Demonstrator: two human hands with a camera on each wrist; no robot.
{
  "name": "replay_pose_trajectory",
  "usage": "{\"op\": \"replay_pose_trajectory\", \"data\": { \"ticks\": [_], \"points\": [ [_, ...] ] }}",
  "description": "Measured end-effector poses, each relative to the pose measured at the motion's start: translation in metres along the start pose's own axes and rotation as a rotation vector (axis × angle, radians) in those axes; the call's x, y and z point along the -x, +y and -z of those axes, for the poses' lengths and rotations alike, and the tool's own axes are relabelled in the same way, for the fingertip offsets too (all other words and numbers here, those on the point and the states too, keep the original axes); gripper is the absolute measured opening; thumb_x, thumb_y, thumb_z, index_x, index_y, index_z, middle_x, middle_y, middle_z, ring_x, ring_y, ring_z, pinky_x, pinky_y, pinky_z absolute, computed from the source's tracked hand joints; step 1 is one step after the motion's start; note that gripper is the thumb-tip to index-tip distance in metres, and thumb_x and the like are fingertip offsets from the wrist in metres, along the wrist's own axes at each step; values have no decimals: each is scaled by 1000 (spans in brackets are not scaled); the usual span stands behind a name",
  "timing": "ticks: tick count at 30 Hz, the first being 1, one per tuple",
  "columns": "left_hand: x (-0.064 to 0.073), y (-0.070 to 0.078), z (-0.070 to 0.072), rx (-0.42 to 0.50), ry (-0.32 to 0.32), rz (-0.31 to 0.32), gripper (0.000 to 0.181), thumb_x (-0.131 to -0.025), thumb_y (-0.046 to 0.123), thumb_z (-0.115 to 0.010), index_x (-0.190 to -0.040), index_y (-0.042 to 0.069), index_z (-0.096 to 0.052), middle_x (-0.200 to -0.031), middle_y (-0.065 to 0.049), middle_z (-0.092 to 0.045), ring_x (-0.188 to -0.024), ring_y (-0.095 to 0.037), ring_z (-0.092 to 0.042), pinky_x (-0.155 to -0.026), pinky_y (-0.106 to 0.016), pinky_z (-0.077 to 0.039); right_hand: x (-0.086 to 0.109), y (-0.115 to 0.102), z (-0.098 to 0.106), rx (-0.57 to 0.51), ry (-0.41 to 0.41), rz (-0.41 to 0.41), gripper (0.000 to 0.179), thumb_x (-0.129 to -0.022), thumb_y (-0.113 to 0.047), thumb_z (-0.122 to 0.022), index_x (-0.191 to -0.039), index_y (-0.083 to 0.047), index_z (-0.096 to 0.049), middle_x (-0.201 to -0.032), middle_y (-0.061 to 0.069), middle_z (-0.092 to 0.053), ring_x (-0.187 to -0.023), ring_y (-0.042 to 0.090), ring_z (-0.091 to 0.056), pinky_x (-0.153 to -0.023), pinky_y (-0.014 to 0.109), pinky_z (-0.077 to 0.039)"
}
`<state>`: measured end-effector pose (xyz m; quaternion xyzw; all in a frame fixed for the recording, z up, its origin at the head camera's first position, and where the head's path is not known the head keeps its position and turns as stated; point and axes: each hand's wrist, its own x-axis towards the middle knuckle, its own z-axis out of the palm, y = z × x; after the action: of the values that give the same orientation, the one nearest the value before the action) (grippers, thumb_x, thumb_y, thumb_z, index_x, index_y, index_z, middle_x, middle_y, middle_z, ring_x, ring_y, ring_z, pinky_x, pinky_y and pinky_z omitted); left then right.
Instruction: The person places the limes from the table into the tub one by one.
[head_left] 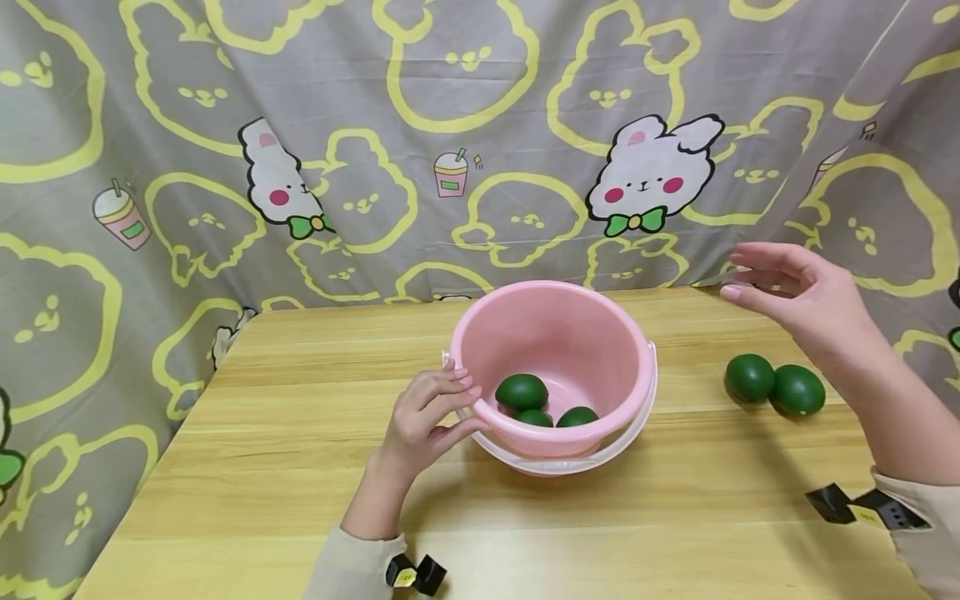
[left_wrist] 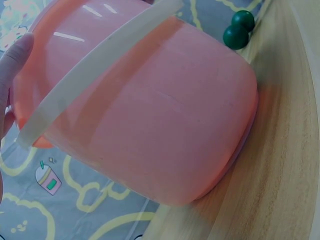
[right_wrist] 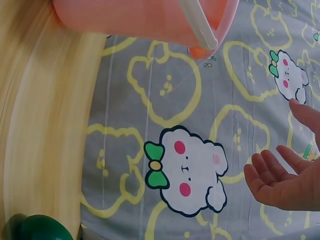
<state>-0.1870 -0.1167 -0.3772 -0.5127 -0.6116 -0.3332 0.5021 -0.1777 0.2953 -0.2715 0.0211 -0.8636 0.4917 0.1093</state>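
The pink bucket [head_left: 540, 440] stands upright on the table [head_left: 262, 483] between the two hands, its mouth facing up. The left hand [head_left: 431, 408] pinches its rim at the near left, fingers over the lip and thumb against the outside. The right hand [head_left: 813, 292] holds nothing; thumb and loosely bent fingers are spread apart in the air to the bucket's right. Below it, a pair of green oval fruits [head_left: 798, 391] touch each other on the wood, apart from the bucket. Three more green ovals [head_left: 522, 392] lie on the bucket's floor. The white handle [head_left: 558, 467] hangs down around the near side. The bucket sits near the table's far edge, just before the patterned curtain [head_left: 517, 83]; bare wood shows left, in front, and between bucket and pair.
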Motion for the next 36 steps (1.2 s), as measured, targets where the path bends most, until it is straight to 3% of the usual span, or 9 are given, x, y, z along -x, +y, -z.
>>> {"op": "replay_pose_trajectory", "data": {
  "ticks": [9,19,24,30,36],
  "points": [
    [-1,0,-2,13,7,9,34,-83,28,-72,-89,-5,-71,-86,-14,-65,-83,-32,-64,-91,-37,-57,2,8,8,27,31,-54,53,-86,-26,-70,-136,-26,-49,-116,-18,-56,-98,-8,-53,-66,4,-41],
    [-2,0,-2,23,12,6,34,-83,27,-72,-89,-6,-71,-85,-15,-65,-84,-32,-64,-92,-38,-56,4,21,9,62,93,-33,57,-85,-26,-72,-137,-26,-49,-119,-18,-54,-99,-9,-49,-66,-1,-41],
    [-2,0,-2,26,12,5,34,-83,27,-72,-89,-6,-71,-85,-15,-64,-83,-32,-64,-93,-38,-56,5,29,12,43,103,-60,56,-85,-26,-71,-137,-27,-48,-122,-17,-53,-101,-7,-49,-66,0,-40],
    [-2,0,-2,21,18,3,34,-83,27,-72,-88,-6,-70,-84,-16,-64,-82,-33,-64,-93,-37,-56,5,37,12,-23,115,-100,48,-86,-23,-71,-130,-28,-52,-109,-27,-54,-97,-10,-51,-68,-1,-42],
    [-1,1,-2,26,19,12,34,-83,27,-72,-88,-6,-70,-84,-15,-64,-83,-33,-63,-94,-37,-55,8,46,14,-62,80,-128,42,-88,-22,-68,-126,-29,-52,-107,-29,-54,-93,-12,-51,-69,0,-41]
  ]
}}
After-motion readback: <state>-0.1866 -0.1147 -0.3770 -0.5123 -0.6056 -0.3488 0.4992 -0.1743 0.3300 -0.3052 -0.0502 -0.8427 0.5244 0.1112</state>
